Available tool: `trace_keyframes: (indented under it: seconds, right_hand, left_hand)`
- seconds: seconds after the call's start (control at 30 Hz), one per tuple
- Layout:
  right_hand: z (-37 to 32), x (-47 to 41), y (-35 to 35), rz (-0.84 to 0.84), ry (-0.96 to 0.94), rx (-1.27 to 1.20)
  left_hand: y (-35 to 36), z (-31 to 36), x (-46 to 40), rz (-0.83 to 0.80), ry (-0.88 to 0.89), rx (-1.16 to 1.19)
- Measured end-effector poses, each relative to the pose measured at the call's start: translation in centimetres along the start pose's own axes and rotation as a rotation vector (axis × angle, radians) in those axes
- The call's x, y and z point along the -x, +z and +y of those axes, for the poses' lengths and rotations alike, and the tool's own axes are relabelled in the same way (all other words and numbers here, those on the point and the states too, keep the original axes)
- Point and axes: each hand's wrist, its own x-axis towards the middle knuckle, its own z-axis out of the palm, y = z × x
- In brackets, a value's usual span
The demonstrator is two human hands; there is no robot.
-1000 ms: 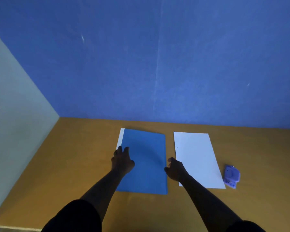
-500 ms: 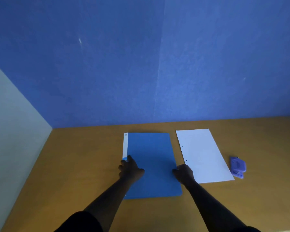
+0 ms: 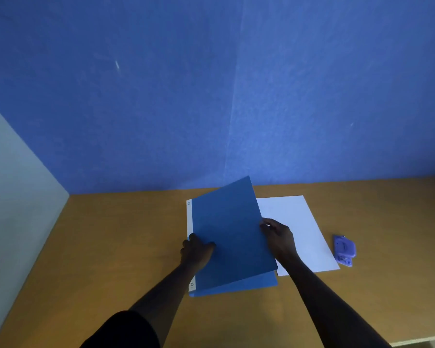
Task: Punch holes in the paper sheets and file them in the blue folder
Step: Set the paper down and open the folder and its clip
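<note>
The blue folder (image 3: 230, 234) lies on the wooden table (image 3: 111, 247) with its white spine strip on the left. Its front cover is lifted at the right edge and tilts up toward the wall. My right hand (image 3: 278, 238) pinches that raised right edge. My left hand (image 3: 196, 251) rests on the folder near the spine, holding it down. The white paper sheets (image 3: 301, 229) lie flat just right of the folder, partly hidden behind the raised cover and my right hand. The purple hole punch (image 3: 344, 249) sits to the right of the paper.
A blue wall rises behind the table and a pale wall (image 3: 15, 197) borders it on the left. The table's near edge shows at the bottom right.
My right hand took the folder's right edge and raised the cover, which lay flat before. My left hand stays by the spine. The head camera shifted slightly.
</note>
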Motion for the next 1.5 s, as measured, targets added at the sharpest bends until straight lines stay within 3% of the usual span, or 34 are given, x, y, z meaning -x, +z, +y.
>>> trace_keyframes:
  seconds: [0.17, 0.43, 0.57, 0.77, 1.1, 1.23, 1.5]
  right_hand:
    - [-2.6, -0.4, 0.3, -0.068, -0.243, -0.005]
    - [-8.0, 0.3, 6.3, -0.06, -0.661, 0.167]
    - [-9.9, 1.1, 9.6, -0.207, -0.634, 0.152]
    - [-10.5, 2.3, 12.8, -0.42, -0.645, 0.318]
    - [-2.8, -1.1, 14.8, -0.618, -0.258, 0.697]
    - [-0.3, -1.8, 15.6, -0.612, -0.209, 0.722]
    - [2.0, -2.1, 17.1, -0.596, -0.12, 0.632]
  left_hand:
    - [-1.2, 1.9, 0.5, 0.006, 0.053, 0.053]
    - [-6.5, 11.6, 6.2, 0.375, 0.473, 0.049]
    - [-9.2, 12.3, 7.6, 0.557, 0.534, -0.271]
    - [-13.0, 9.0, 6.2, 0.64, 0.403, -0.546]
    - [-15.6, -0.9, 2.0, 0.703, 0.281, -0.773]
    - [-15.7, -4.9, 0.1, 0.742, 0.194, -0.666]
    - [-17.5, -10.0, -3.8, 0.642, 0.067, -0.151]
